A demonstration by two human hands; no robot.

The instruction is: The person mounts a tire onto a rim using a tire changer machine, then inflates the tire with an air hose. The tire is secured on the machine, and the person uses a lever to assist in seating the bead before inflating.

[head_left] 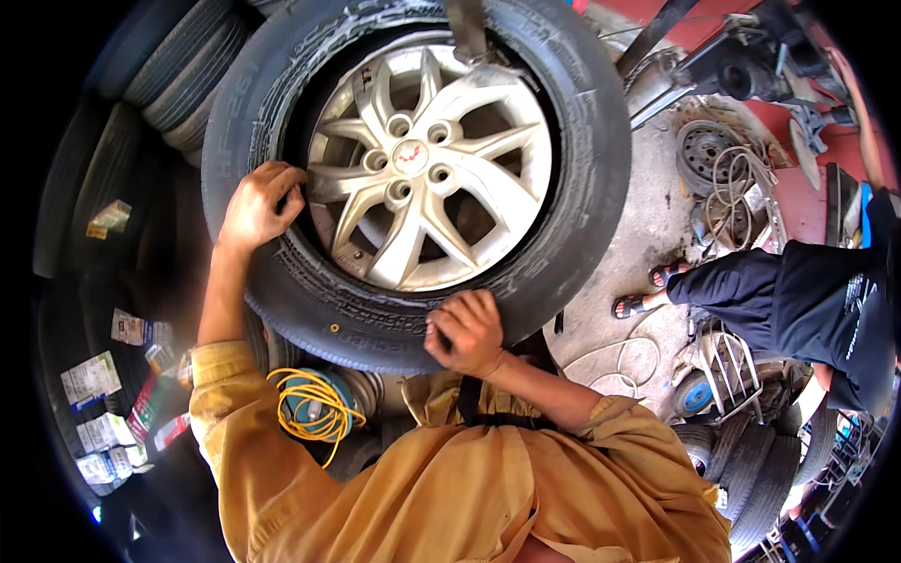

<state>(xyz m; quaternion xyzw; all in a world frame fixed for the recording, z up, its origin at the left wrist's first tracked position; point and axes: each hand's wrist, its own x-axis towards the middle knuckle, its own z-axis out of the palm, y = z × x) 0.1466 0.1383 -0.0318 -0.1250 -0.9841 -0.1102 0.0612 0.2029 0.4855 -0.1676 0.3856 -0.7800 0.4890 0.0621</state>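
A black tire [591, 178] lies around a silver alloy wheel [488, 220] with several spokes. The tire's inner edge is wet-looking, and a dark gap separates it from the rim at the left. My left hand [263, 206] is closed, fingers curled over that inner edge on the left. Against the sidewall nearest my body rests my right hand [466, 335], with its fingers curled in; whatever may be inside them is hidden. At the far side a metal machine arm [466, 30] reaches down to the rim's edge.
Stacked tires [192, 80] stand on the left. Below the wheel hangs a coiled yellow hose [314, 422]. On the right, a person in dark clothes [751, 291] stands near a bare steel wheel [709, 155], a loose hose [624, 357] and more tires [765, 479].
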